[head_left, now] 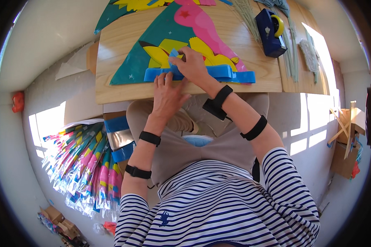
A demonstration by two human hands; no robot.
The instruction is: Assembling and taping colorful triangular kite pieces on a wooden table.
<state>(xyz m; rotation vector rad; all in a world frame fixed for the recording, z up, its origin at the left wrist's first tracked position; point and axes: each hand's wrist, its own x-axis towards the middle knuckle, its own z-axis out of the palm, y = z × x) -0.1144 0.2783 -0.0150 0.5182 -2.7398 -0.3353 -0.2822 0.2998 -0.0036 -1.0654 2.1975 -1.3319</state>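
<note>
A long, crosswise blue plastic strip (221, 72) is pinched left of centre by the right hand (193, 66); touched by the spread left hand (167, 95).

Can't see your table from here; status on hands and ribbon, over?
Right hand pinching blue ribbon; left hand open, touching it. Ribbon lies along near edge of printed sheet. Tape dispenser off right, touching neither hand.

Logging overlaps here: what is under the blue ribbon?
The triangular multicoloured sheet, near its lower edge; whatever the blue ribbon, left hand and right hand cover cannot be seen.
</note>
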